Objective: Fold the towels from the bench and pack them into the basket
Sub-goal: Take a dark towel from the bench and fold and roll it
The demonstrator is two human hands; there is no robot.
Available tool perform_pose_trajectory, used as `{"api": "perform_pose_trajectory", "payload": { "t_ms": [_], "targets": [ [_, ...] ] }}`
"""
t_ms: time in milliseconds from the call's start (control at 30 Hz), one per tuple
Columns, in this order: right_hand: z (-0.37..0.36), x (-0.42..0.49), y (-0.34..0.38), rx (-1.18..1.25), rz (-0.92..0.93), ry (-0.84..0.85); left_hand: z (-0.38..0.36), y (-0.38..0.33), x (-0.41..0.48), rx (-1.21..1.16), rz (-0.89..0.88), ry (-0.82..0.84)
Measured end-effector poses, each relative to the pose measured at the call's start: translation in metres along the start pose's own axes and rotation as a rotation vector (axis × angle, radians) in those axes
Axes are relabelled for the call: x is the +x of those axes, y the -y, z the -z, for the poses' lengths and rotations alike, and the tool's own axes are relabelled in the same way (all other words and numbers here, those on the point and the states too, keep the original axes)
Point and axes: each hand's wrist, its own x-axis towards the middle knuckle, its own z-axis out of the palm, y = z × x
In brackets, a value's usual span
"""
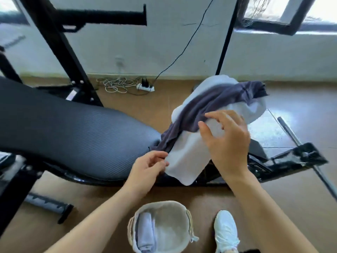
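Note:
A white towel [189, 154] lies heaped over the right end of the black padded bench [73, 130], with a dark grey towel [215, 101] draped across it. My left hand [147, 167] pinches the white towel's lower left edge. My right hand [226, 136] hovers over the pile with fingers spread and slightly bent, touching the white towel where the grey one crosses it. On the floor below stands a round woven basket [188, 221] with a light lining; one folded pale towel [145, 232] stands against its left side.
My white shoe [226, 230] is just right of the basket. The bench's black frame [291, 157] and a metal bar [310, 157] run out to the right. A power strip [145, 86] with coiled cables lies by the wall. A black rack upright [60, 46] rises behind the bench.

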Motion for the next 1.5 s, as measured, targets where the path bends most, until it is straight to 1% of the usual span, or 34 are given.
{"api": "perform_pose_trajectory", "payload": {
  "t_ms": [100,167,233,300,367,433,500,567,700,900,1033,1100,1167,1233,1367,1433,1500],
  "targets": [
    [0.015,0.019,-0.026,-0.108,-0.044,-0.133,-0.015,-0.042,0.022,0.049,-0.106,0.008],
    [0.021,0.029,-0.042,-0.126,-0.116,-0.158,-0.026,-0.063,0.039,0.061,-0.157,0.001],
    [0.023,0.035,-0.055,-0.08,-0.215,-0.074,-0.039,-0.08,0.057,0.089,-0.206,-0.009],
    [0.022,0.037,-0.066,-0.037,-0.271,0.004,-0.056,-0.092,0.074,0.168,-0.264,-0.01],
    [0.02,0.035,-0.073,0.003,-0.283,0.066,-0.071,-0.1,0.086,0.308,-0.321,-0.036],
    [0.017,0.033,-0.077,0.034,-0.279,0.107,-0.081,-0.105,0.093,0.457,-0.361,-0.113],
    [0.016,0.031,-0.08,0.062,-0.277,0.132,-0.084,-0.108,0.097,0.493,-0.369,-0.183],
    [0.016,0.028,-0.08,0.069,-0.276,0.149,-0.08,-0.109,0.103,0.393,-0.36,-0.198],
    [0.014,0.023,-0.077,0.072,-0.287,0.162,-0.063,-0.119,0.105,-0.036,-0.224,-0.149],
    [0.015,0.021,-0.078,0.058,-0.252,0.174,-0.029,-0.142,0.109,-0.361,-0.13,-0.302],
    [0.021,0.028,-0.077,0.039,-0.25,0.18,0.004,-0.148,0.097,-0.398,-0.151,-0.384],
    [0.027,0.029,-0.072,0.009,-0.26,0.117,0.016,-0.15,0.083,-0.401,-0.165,-0.433],
    [0.034,0.027,-0.062,-0.007,-0.265,0.051,0.024,-0.149,0.065,-0.381,-0.171,-0.422],
    [0.038,0.022,-0.046,0.034,-0.218,0.071,0.029,-0.149,0.044,-0.363,-0.185,-0.35],
    [0.033,0.004,-0.001,0.116,0.035,0.294,0.034,-0.15,0.001,-0.322,-0.208,-0.171],
    [0.026,-0.008,0.022,0.128,0.083,0.36,0.038,-0.147,-0.017,-0.337,-0.211,-0.092],
    [0.02,-0.019,0.037,0.142,0.093,0.359,0.043,-0.141,-0.034,-0.341,-0.207,-0.039]
  ]
}}
